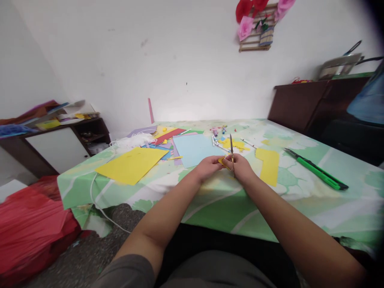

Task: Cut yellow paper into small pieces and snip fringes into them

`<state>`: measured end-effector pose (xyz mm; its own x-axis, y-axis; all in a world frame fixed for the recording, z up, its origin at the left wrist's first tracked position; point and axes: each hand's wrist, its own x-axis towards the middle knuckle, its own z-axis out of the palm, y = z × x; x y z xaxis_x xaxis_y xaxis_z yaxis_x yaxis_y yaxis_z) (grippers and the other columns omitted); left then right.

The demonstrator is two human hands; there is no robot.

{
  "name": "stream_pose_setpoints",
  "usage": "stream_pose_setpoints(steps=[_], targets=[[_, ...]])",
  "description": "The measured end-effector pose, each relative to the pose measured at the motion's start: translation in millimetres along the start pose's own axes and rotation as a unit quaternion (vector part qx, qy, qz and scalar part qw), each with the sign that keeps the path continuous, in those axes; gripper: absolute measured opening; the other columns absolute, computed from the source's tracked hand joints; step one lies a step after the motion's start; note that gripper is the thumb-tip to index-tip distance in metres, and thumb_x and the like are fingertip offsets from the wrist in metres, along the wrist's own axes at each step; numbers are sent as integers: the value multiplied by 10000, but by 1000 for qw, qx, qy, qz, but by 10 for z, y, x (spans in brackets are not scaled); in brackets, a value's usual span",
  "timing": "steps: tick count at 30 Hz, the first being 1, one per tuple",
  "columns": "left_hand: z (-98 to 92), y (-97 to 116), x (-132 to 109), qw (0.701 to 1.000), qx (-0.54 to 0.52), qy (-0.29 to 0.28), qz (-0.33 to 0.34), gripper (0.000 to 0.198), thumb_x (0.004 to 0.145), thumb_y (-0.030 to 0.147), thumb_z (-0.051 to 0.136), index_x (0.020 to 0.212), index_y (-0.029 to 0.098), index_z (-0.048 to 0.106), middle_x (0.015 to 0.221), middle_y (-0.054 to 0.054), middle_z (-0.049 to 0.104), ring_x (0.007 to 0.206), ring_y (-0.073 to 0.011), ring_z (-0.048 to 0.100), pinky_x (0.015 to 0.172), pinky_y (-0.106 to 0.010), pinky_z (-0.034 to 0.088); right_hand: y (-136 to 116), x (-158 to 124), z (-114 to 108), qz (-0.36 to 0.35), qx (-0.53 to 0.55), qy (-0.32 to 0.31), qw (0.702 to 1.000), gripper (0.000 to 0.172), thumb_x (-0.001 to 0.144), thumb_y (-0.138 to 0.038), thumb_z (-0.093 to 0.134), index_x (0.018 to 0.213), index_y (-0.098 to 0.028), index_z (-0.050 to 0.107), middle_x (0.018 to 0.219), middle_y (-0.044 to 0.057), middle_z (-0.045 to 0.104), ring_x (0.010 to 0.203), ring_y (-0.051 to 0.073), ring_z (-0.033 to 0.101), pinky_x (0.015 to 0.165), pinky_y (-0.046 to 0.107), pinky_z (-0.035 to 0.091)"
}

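Room in a home, green-patterned tablecloth (216, 208), red and pink flowers (246, 27) on the wall (180, 52), pan (339, 67) on cabinet (300, 104) by the tabletop's (325, 154) far right corner

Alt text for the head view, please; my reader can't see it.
A person's left hand pinches a small yellow piece beside scissors in the right hand, over a green-patterned tablecloth. A large yellow sheet and a pale blue sheet lie left, a green utility knife right.

The left hand (208, 168) is pinching yellow paper (222, 161). The right hand (242, 168) is gripping scissors (231, 143). A green cutter (319, 171) is lying nearby.
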<state>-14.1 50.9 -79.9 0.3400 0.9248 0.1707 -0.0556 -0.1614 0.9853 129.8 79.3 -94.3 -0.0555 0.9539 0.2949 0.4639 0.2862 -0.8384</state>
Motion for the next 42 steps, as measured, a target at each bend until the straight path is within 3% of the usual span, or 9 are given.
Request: stream_pose_setpoints(steps=[8, 13, 18, 21, 25, 30, 35, 42], targets=[[-24, -25, 35, 998, 17, 53, 0, 344, 621, 153, 657, 960, 134, 605, 838, -53, 646, 717, -109, 561, 772, -300, 428, 1, -22, -9, -31, 36, -35, 998, 246, 649, -431, 558, 733, -200, 546, 643, -11, 578, 599, 138, 496, 575, 269, 376], [-28, -38, 22, 996, 16, 93, 3, 244, 578, 205, 702, 758, 141, 551, 762, -14, 586, 677, -105, 552, 652, -283, 468, -5, -30, -5, -42, 35, -43, 998, 245, 656, -430, 542, 745, -201, 545, 636, -18, 566, 594, 132, 497, 577, 264, 385], [-44, -39, 32, 986, -17, 161, 29, 239, 603, 220, 680, 644, 147, 456, 613, 47, 485, 598, -69, 520, 631, -267, 493, -75, -58, -21, -35, -29, -8, 999, 283, 674, -481, 510, 728, -203, 513, 616, -16, 537, 585, 138, 476, 555, 267, 359], [-69, -29, 48, 979, -51, 191, 46, 220, 624, 224, 663, 682, 150, 464, 652, 30, 530, 632, -83, 557, 672, -290, 506, -135, -90, -10, -38, -92, 8, 995, 291, 683, -500, 501, 669, -210, 481, 600, -13, 515, 584, 142, 461, 543, 265, 331], [-93, -11, 56, 974, -73, 205, 63, 215, 645, 261, 647, 788, 132, 552, 735, -25, 603, 675, -119, 592, 699, -320, 506, -189, -132, 40, -58, -173, 0, 983, 360, 671, -550, 509, 575, -217, 413, 561, -6, 490, 548, 134, 419, 503, 259, 273], [-120, -24, 64, 971, -53, 220, 79, 186, 630, 267, 650, 729, 123, 585, 642, -6, 593, 548, -88, 547, 646, -286, 480, -197, -147, 73, -60, -234, -19, 970, 404, 682, -605, 477, 585, -218, 412, 569, 11, 508, 516, 132, 412, 481, 260, 241], [-142, -36, 70, 966, -35, 235, 97, 161, 629, 246, 631, 738, 132, 595, 639, 4, 593, 571, -90, 541, 604, -245, 450, -174, -124, 66, -51, -262, -29, 963, 382, 700, -591, 464, 629, -218, 427, 595, 14, 526, 512, 132, 425, 482, 258, 244], [-131, -30, 73, 966, -26, 228, 116, 170, 633, 266, 619, 735, 133, 586, 667, -8, 607, 631, -109, 561, 659, -267, 465, -175, -103, 63, -60, -271, -57, 959, 362, 701, -570, 481, 651, -213, 446, 645, 21, 560, 540, 134, 450, 489, 254, 257]])
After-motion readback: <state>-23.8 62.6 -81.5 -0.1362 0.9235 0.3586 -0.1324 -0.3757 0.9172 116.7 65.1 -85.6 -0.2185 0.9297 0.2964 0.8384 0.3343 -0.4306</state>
